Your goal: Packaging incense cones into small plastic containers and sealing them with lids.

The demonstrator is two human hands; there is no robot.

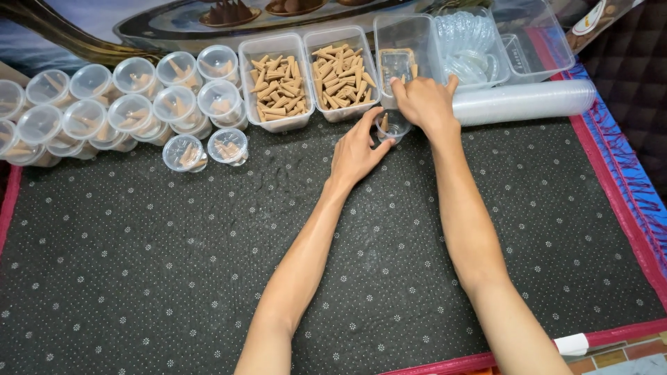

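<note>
My left hand (356, 147) holds a small clear plastic cup (391, 127) that stands on the dark dotted mat (208, 264), fingers around its left side. A brown cone lies inside the cup. My right hand (425, 103) is just above the cup, fingers curled down over its rim and against the front of a tall clear tub (406, 48) that holds a few brown cones. Whether the right fingers pinch a cone is hidden. Two clear tubs full of brown cones (278, 87) (342, 76) stand left of it.
Several lidded small cups with cones (125, 104) are grouped at the far left; two more (205, 149) stand in front. A sleeve of stacked clear lids (528, 102) lies right of my hands. Tubs with lids (472, 48) sit behind. A red border (611, 333) edges the mat.
</note>
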